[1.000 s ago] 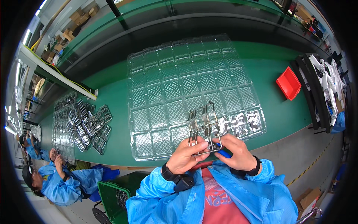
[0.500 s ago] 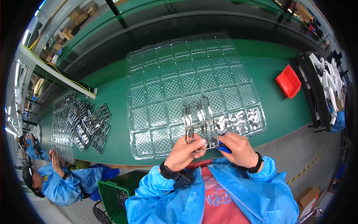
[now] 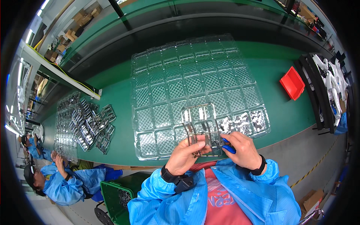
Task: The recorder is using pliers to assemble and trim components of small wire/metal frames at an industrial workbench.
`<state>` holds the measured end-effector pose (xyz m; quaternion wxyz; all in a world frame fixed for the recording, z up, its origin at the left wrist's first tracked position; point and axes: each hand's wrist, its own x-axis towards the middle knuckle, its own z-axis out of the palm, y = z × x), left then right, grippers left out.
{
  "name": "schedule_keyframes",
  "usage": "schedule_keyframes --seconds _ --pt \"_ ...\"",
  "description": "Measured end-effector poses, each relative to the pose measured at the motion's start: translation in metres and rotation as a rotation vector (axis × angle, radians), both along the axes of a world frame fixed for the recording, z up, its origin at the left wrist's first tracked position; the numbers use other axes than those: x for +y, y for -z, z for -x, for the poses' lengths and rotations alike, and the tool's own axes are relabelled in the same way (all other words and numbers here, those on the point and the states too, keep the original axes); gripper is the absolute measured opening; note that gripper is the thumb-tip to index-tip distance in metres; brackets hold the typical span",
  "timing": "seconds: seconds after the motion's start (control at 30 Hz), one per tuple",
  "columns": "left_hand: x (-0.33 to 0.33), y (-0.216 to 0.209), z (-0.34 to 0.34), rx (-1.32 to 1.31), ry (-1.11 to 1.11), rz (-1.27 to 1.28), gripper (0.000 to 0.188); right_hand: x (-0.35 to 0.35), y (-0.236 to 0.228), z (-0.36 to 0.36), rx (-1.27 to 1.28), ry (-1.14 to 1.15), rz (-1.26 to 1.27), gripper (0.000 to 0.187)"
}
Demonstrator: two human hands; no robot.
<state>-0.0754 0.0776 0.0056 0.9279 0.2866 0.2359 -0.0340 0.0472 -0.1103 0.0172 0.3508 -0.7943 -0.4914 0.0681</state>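
While left hand (image 3: 184,156) grips frame (image 3: 206,140), green worktop (image 3: 287,116), grey floor (image 3: 287,155)

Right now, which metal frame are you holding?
The frame in the left hand, by the right hand with the blue tool; those in the pile lie on the table.

Frame (image 3: 207,140) before tray (image 3: 176,89), gap toward red bin (image 3: 292,83)

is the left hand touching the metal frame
Touching: the head view shows the left hand gripping the metal frame near its lower end, thumb and fingers closed on it.
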Motion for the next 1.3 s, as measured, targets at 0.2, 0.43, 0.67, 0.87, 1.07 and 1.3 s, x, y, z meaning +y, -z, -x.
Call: schedule_keyframes --seconds 0.2,0.43,0.67,0.87,1.07,1.3 --pt "-0.005 0.004 -0.001 0.014 0.031 0.045 0.014 0.002 0.001 0.006 0.093 0.013 -0.049 0.048" --pt "-0.012 0.002 -0.003 0.006 0.017 0.094 0.011 0.006 0.003 0.007 0.075 -0.024 -0.094 0.049" --pt "-0.011 0.005 -0.003 -0.035 0.065 0.11 0.012 0.004 0.004 0.007 0.092 -0.007 -0.093 0.047" --pt "-0.013 0.006 -0.003 -0.032 0.087 0.125 0.012 0.006 0.005 0.007 0.039 -0.022 -0.111 0.046" --pt "-0.013 0.009 -0.003 -0.043 0.078 0.168 0.013 0.006 0.006 0.008 -0.037 -0.025 -0.092 0.046" --pt "-0.01 0.013 -0.008 -0.062 0.125 0.091 0.017 -0.001 0.01 0.006 -0.099 0.012 0.028 0.047"
